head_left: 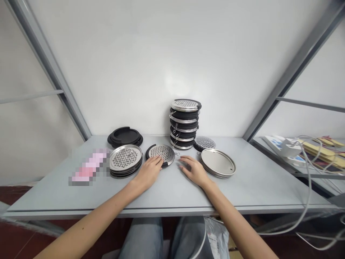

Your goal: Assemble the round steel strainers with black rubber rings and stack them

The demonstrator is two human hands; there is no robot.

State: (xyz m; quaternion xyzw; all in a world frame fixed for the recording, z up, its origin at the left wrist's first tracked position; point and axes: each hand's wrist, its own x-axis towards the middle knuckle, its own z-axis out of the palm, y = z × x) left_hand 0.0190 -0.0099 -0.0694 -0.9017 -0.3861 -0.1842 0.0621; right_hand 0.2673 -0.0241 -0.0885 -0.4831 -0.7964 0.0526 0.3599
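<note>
My left hand [148, 172] lies with outstretched fingers on the front of a round metal grater disc [165, 151], which sits flat with a black rim piece around part of its edge. To the right, my right hand [196, 173] hovers or rests low over the table, fingers apart and nothing visible in them. Just beyond its fingertips is a small wire clip [177, 153], too small to make out well. A stack of bare grater plates [126, 158] stands left of my left hand. Plain round metal plates [217, 162] are stacked beside my right hand.
Behind the hands rises a tall stack of black-rimmed discs [185, 105] with wire clips on its side. Black rings [125, 136] lie at back left, another perforated disc [206, 141] at back right. A pixelated pink item [90, 167] is at left; cables [307, 162] hang right.
</note>
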